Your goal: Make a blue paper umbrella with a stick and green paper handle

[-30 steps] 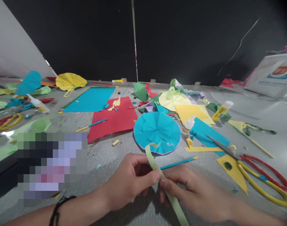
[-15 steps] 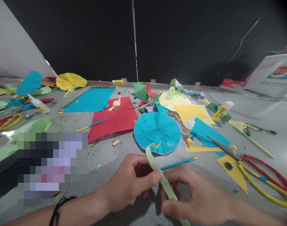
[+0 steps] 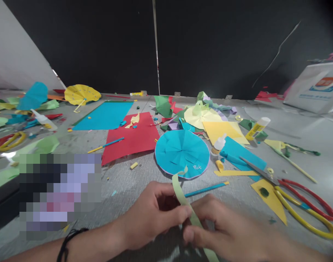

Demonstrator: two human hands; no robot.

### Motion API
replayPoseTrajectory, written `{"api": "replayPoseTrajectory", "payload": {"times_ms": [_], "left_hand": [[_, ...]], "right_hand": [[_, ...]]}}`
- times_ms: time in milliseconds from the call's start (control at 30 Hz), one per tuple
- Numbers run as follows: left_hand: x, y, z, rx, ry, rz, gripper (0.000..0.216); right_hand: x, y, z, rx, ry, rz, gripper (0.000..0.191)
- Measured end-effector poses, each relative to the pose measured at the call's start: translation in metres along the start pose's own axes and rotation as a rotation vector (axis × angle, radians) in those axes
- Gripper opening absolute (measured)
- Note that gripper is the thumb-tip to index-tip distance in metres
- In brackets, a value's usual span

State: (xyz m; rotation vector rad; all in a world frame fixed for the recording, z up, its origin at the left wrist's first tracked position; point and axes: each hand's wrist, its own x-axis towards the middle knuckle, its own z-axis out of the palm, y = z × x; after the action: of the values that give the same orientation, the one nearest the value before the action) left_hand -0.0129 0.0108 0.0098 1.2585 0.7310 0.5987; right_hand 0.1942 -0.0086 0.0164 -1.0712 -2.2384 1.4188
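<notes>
A long pale green paper strip [image 3: 179, 190] runs between my two hands, its curled upper end just over the near edge of a pleated blue paper disc [image 3: 182, 151]. My left hand [image 3: 158, 211] pinches the strip between thumb and fingers. Close beside it, my right hand [image 3: 212, 225] grips the strip lower down, thumb on top, and the tail hangs toward the bottom edge. Just beyond my right hand lies a thin rolled paper stick [image 3: 207, 189], blue with a yellow tip.
Scissors [image 3: 305, 203] with red and yellow handles lie at right, by a yellow paper piece [image 3: 267, 200]. A small glue bottle [image 3: 218, 145] and a glue stick [image 3: 258, 128] stand beyond. Red paper [image 3: 133, 142], blue paper [image 3: 106, 115] and a yellow fan disc [image 3: 82, 94] lie at left.
My right hand has moved slightly left and up along the strip, closing its thumb onto it. The strip's curled top has shifted a little right. My left hand stays nearly in place.
</notes>
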Motion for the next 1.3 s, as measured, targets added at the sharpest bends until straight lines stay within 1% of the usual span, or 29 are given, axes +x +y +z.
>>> {"api": "replayPoseTrajectory", "payload": {"times_ms": [100, 233, 333, 433, 533, 633, 700, 767, 867, 933, 1033, 1300], "left_hand": [[-0.0002, -0.0016, -0.0003, -0.005, -0.015, -0.005, 0.029], [-0.0005, -0.0022, -0.0007, 0.005, -0.027, -0.014, 0.030], [-0.0009, -0.0014, 0.0005, -0.011, -0.041, 0.002, 0.026], [-0.0022, -0.0005, 0.0025, 0.002, -0.039, 0.070, 0.018], [-0.0039, -0.0003, 0.0035, 0.043, -0.030, 0.136, 0.013], [-0.0043, -0.0005, 0.0034, 0.083, -0.023, 0.151, 0.014], [-0.0036, -0.0004, 0.0030, 0.105, 0.011, 0.141, 0.014], [-0.0028, -0.0001, 0.0027, 0.111, 0.043, 0.129, 0.015], [-0.0026, 0.0000, 0.0016, 0.064, 0.048, 0.092, 0.019], [-0.0027, -0.0006, 0.0002, 0.024, 0.041, 0.047, 0.025], [-0.0013, -0.0019, -0.0028, 0.001, 0.054, 0.002, 0.034], [0.0034, -0.0014, -0.0062, -0.049, 0.136, -0.017, 0.046]], "right_hand": [[0.0008, -0.0003, 0.0009, 0.009, -0.036, -0.031, 0.053], [0.0032, 0.0003, 0.0017, -0.004, -0.032, -0.075, 0.051], [0.0045, 0.0017, 0.0025, 0.005, -0.051, -0.108, 0.053], [0.0040, 0.0024, 0.0035, 0.003, -0.078, -0.113, 0.055], [0.0032, 0.0024, 0.0047, -0.003, -0.064, -0.119, 0.053], [0.0036, 0.0027, 0.0057, 0.035, -0.056, -0.100, 0.051], [0.0041, 0.0032, 0.0061, 0.096, -0.065, -0.080, 0.051], [0.0041, 0.0035, 0.0063, 0.134, -0.053, -0.064, 0.045], [0.0030, 0.0033, 0.0063, 0.127, -0.023, -0.029, 0.032], [0.0024, 0.0030, 0.0061, 0.129, -0.018, -0.003, 0.026], [0.0023, 0.0025, 0.0050, 0.128, -0.003, -0.011, 0.023], [0.0015, 0.0040, 0.0029, 0.068, 0.042, -0.048, 0.021]]}}
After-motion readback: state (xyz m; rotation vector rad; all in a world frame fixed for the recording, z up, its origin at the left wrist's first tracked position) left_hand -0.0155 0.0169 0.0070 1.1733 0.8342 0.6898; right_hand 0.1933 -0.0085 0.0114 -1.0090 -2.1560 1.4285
